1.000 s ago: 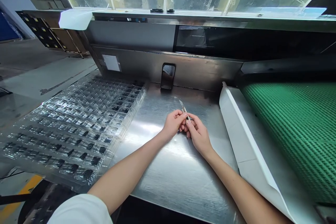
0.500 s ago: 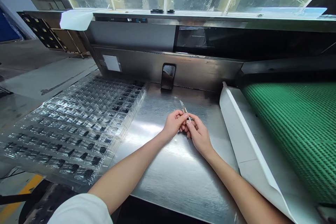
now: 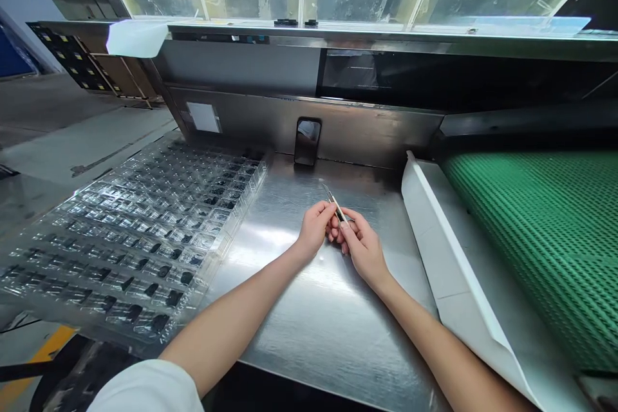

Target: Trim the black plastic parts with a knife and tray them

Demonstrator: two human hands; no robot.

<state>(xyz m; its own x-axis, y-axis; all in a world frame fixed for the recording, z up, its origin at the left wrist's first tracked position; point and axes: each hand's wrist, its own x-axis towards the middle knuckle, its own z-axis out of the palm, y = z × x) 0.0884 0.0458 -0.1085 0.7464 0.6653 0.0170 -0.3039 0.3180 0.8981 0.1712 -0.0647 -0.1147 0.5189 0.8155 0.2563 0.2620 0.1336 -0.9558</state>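
Observation:
Slim metal tweezers [image 3: 330, 195] with a fine, bent tip point up and to the left, above the bare steel worktop [image 3: 309, 309]. My left hand [image 3: 315, 226] is closed, its thumb and fingers pinching them near the middle. Lower down, the fingers of my right hand [image 3: 363, 241] are closed round the rear part. Both hands nearly touch each other, and their curled fingers hide part of the tweezers.
Clear plastic trays [image 3: 135, 225] with dark small parts in their pockets lie at the left. A black phone [image 3: 308, 141] leans on the back panel. On the right, a white guard [image 3: 437, 257] borders a green conveyor belt [image 3: 535, 225].
The tweezers have turned in my fingers, so their tip now looks thinner, reaches farther left and shows its bend. My hands stay together in almost the same place.

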